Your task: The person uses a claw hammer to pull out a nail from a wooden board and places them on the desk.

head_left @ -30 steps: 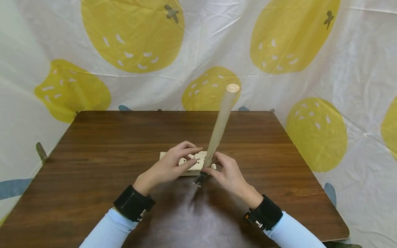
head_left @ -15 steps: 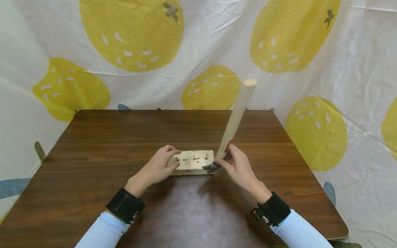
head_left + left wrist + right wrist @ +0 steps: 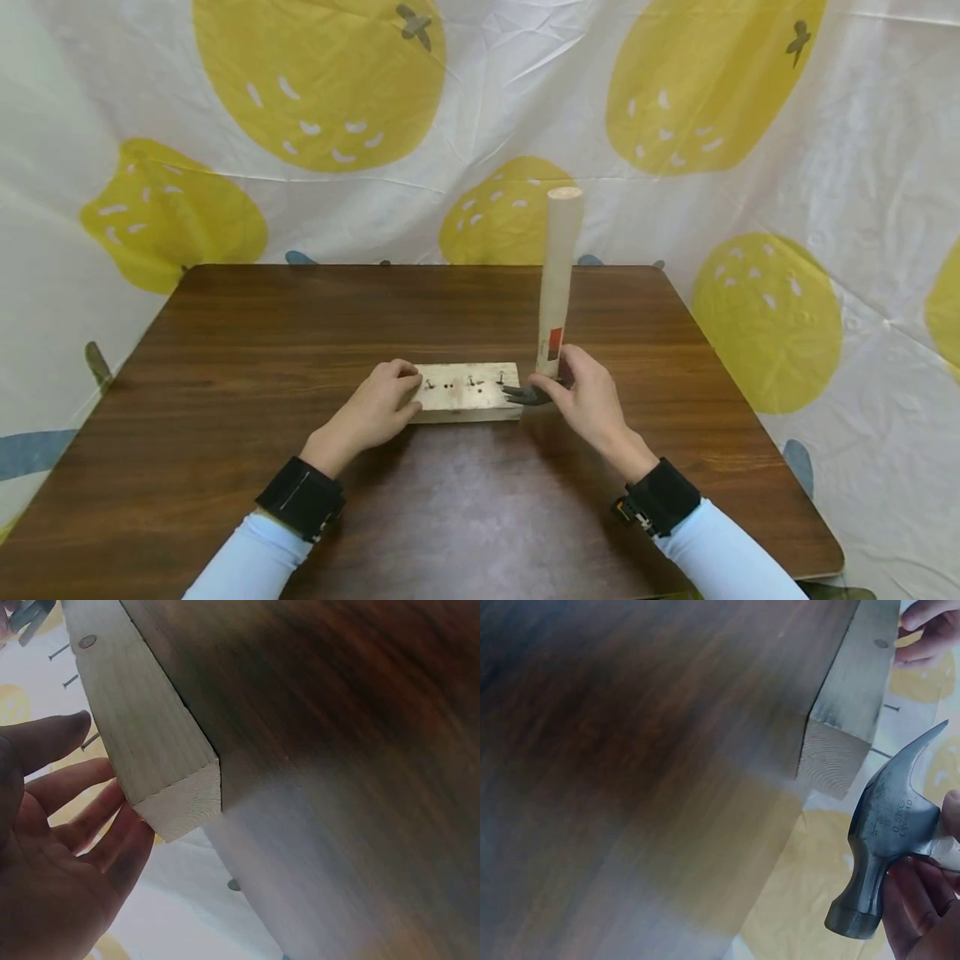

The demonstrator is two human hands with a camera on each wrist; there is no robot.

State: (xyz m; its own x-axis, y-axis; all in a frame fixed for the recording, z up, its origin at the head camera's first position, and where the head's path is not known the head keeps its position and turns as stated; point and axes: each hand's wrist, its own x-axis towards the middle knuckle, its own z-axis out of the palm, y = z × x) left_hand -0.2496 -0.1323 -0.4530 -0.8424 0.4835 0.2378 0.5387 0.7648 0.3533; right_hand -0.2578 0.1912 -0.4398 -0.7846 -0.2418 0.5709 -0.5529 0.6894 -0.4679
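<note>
My right hand (image 3: pixel 596 408) pinches a claw hammer (image 3: pixel 557 283) where the handle meets its head. The wooden handle stands nearly upright with a red label low on it. The dark claw points left, over the right end of a pale wooden block (image 3: pixel 472 406), close to a nail (image 3: pixel 501 378). In the right wrist view the metal hammer head (image 3: pixel 892 817) shows claw and striking face. My left hand (image 3: pixel 367 408) rests at the block's left end. Its fingers lie loosely against the block, and the thumb (image 3: pixel 56 739) is apart from them. Several nails stick up from the block's top.
The block lies on a brown wooden table (image 3: pixel 300 317). Behind and beside the table hangs a white sheet with yellow fruit prints (image 3: pixel 510 212). A black band (image 3: pixel 300 500) circles each wrist, below light blue sleeves.
My right hand has moved right with the hammer, and its handle has swung from a tilt to upright. The claw now points left. My left hand has drawn back to the block's left end.
</note>
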